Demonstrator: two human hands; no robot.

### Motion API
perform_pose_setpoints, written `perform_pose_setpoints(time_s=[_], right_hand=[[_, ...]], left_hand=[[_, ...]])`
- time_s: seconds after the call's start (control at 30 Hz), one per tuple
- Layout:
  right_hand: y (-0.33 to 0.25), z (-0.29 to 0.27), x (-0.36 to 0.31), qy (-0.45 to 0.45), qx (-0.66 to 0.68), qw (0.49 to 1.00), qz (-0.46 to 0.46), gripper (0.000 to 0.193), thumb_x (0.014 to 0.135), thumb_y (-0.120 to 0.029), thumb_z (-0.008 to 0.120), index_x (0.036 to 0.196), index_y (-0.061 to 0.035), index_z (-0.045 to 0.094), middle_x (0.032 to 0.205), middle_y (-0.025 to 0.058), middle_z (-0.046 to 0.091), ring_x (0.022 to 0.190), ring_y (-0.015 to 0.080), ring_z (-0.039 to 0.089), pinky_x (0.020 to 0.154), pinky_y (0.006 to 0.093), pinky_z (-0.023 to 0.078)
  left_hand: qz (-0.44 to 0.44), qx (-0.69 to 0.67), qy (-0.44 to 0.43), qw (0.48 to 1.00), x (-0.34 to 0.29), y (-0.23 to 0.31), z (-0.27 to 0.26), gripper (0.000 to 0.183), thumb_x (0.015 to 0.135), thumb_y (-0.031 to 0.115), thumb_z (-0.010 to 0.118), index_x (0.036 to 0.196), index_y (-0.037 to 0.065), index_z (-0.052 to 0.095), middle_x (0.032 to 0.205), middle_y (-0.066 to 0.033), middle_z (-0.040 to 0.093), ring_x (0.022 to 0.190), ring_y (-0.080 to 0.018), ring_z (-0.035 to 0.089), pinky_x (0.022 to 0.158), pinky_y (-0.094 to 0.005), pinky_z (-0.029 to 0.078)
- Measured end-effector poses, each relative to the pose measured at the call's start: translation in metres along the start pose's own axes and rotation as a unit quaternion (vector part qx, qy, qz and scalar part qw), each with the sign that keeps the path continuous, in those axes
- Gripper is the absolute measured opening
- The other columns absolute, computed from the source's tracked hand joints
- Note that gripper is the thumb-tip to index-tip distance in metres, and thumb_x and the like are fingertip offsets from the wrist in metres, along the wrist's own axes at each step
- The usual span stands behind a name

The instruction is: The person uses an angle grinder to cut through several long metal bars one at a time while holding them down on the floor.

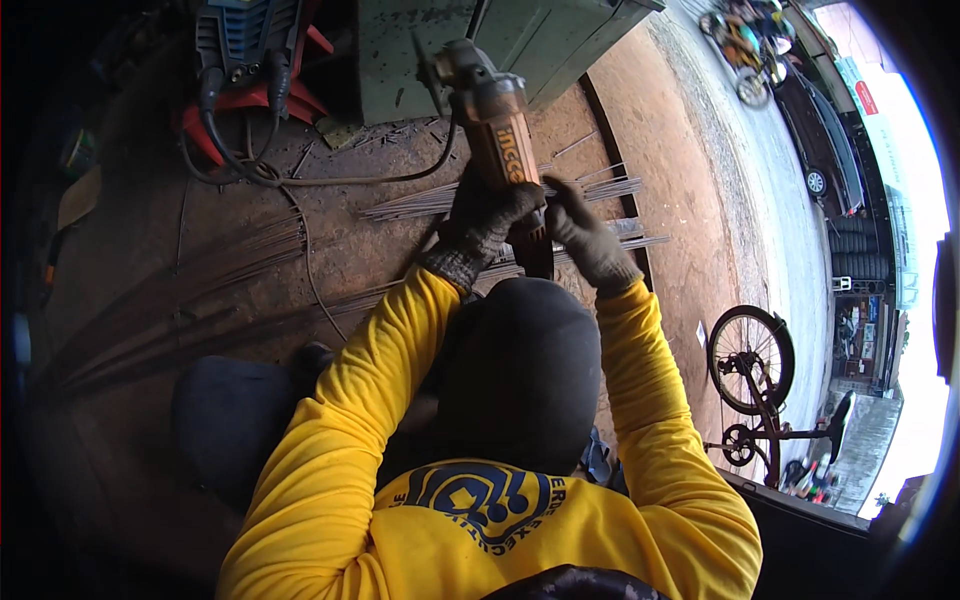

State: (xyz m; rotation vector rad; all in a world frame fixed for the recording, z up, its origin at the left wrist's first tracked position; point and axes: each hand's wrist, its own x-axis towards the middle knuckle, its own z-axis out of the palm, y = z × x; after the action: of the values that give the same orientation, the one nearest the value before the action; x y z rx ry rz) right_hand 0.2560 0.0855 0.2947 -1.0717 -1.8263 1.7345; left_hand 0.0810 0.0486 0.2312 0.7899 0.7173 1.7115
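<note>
An orange and grey angle grinder (500, 125) is raised in front of me, its metal head and disc at the far end. The disc shows nearly edge-on. My left hand (483, 222), in a dark knit glove, is wrapped round the grinder's body from the left. At the tool's right side, near its rear, is my gloved right hand (590, 238), its fingers curled against the housing. Part of the grip is hidden behind the gloves. Beneath the tool, bundles of thin metal rods (415, 207) lie on the brown ground.
A blue-grey machine with cable plugs (248, 30) sits on a red stool (205, 140). Its black cable (350, 181) loops over the ground. A green metal cabinet (400, 70) stands ahead. To the right are a bicycle (750, 370), a parked dark car (822, 140) and a motorcycle (748, 50) on the road.
</note>
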Motion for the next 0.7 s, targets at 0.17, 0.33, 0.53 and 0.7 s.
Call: perform_pose_setpoints(time_s=[0.17, 0.33, 0.53, 0.7], right_hand=[[-0.033, 0.017, 0.032, 0.034, -0.021, 0.996, -0.08, 0.101, 0.078, -0.038, 0.088, 0.15, 0.002, 0.03, 0.138, 0.0205, 0.055, 0.128, 0.0292, 0.053, 0.107, 0.0399, 0.044], [-0.03, 0.037, 0.032, 0.175, -0.249, 0.953, 0.005, 0.083, 0.074, -0.034, 0.09, 0.134, -0.0008, 0.044, 0.119, 0.018, 0.065, 0.108, 0.0281, 0.065, 0.091, 0.039, 0.054], [0.019, 0.013, 0.035, 0.193, -0.15, 0.969, 0.045, 0.082, 0.069, -0.032, 0.088, 0.132, 0.0011, 0.048, 0.115, 0.0208, 0.068, 0.103, 0.0285, 0.068, 0.089, 0.0389, 0.055], [0.039, 0.023, 0.024, 0.184, -0.134, 0.972, 0.055, 0.076, 0.071, -0.029, 0.089, 0.13, -0.0005, 0.051, 0.112, 0.0173, 0.069, 0.101, 0.0257, 0.068, 0.088, 0.0383, 0.055]], left_hand=[[0.086, 0.28, -0.053, 0.955, -0.003, -0.014, 0.011, 0.033, 0.079, 0.023, 0.08, 0.1, 0.001, 0.068, 0.08, -0.0102, 0.07, 0.078, -0.0221, 0.072, 0.071, -0.0337, 0.058], [0.209, 0.531, -0.086, 0.817, -0.005, -0.037, 0.014, 0.028, 0.08, 0.028, 0.072, 0.094, 0.004, 0.073, 0.087, -0.0185, 0.072, 0.09, -0.0353, 0.071, 0.078, -0.044, 0.057], [0.156, 0.472, -0.186, 0.848, -0.006, -0.05, 0.014, 0.033, 0.085, 0.02, 0.067, 0.113, 0.004, 0.067, 0.105, -0.0198, 0.071, 0.102, -0.0372, 0.068, 0.083, -0.0469, 0.055], [0.192, 0.504, -0.139, 0.83, -0.022, -0.104, -0.006, 0.025, 0.082, 0.017, 0.066, 0.102, 0.003, 0.071, 0.093, -0.0208, 0.071, 0.092, -0.0365, 0.071, 0.078, -0.0443, 0.057]])
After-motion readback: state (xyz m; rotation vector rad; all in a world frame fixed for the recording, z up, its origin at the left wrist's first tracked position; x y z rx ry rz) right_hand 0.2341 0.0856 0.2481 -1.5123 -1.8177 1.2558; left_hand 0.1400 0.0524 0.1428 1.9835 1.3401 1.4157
